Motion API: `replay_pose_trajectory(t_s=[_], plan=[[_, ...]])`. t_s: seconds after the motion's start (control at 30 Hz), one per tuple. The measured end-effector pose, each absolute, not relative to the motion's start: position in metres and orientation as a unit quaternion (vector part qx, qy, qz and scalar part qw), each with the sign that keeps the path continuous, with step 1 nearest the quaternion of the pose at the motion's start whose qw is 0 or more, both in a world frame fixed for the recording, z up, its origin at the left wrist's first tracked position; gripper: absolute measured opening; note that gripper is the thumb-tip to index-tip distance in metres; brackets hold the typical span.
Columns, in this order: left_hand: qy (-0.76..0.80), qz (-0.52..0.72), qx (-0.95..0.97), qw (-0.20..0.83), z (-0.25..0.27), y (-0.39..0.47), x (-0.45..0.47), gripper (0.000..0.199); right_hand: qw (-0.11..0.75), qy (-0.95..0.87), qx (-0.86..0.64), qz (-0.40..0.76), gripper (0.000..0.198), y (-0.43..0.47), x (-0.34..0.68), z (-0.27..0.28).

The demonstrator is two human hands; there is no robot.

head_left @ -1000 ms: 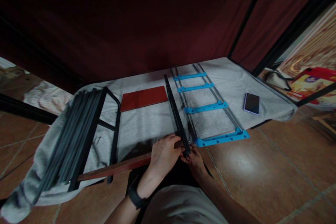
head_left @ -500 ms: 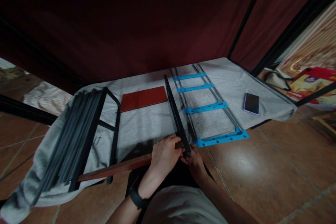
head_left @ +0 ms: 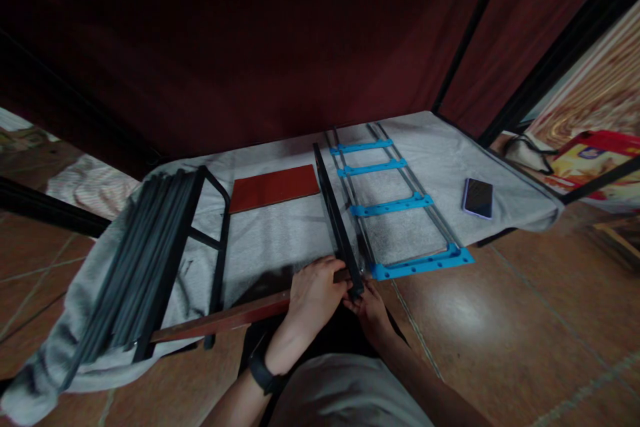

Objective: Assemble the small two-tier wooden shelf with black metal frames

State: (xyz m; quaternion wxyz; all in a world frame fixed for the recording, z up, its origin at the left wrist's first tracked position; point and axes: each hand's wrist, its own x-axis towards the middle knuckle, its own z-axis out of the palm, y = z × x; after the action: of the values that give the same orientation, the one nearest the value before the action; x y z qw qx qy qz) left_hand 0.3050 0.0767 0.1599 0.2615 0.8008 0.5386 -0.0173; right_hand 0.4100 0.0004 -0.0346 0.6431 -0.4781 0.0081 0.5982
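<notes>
At the lower centre of the frame, the left forearm slants up and right, its hand [head_left: 316, 290] palm down and closed round a brown board [head_left: 225, 321] near the board's right end. The right forearm slants up and left, its hand [head_left: 373, 312] with bent fingers against the near end of a black bar [head_left: 338, 223]; whether it grips is hidden. The board's long axis runs from lower left, rising gently rightward; the bar points from lower centre to upper centre, leaning left.
</notes>
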Motion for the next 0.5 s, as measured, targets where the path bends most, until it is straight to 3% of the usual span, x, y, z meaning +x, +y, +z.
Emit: replay_pose_trajectory(t_s=[0.1,0.5], plan=[[0.535,-0.007,0.804,0.258,0.1579,0.0767,0.3045,0.015,0.651,-0.008,-0.464,0.601,0.049,-0.0025,0.4113,-0.0342],[0.532,0.009,0.809,0.251,0.1565,0.0757,0.3044,0.018,0.627,-0.002,-0.5,0.597,0.059,-0.0005,0.4105,-0.0336]])
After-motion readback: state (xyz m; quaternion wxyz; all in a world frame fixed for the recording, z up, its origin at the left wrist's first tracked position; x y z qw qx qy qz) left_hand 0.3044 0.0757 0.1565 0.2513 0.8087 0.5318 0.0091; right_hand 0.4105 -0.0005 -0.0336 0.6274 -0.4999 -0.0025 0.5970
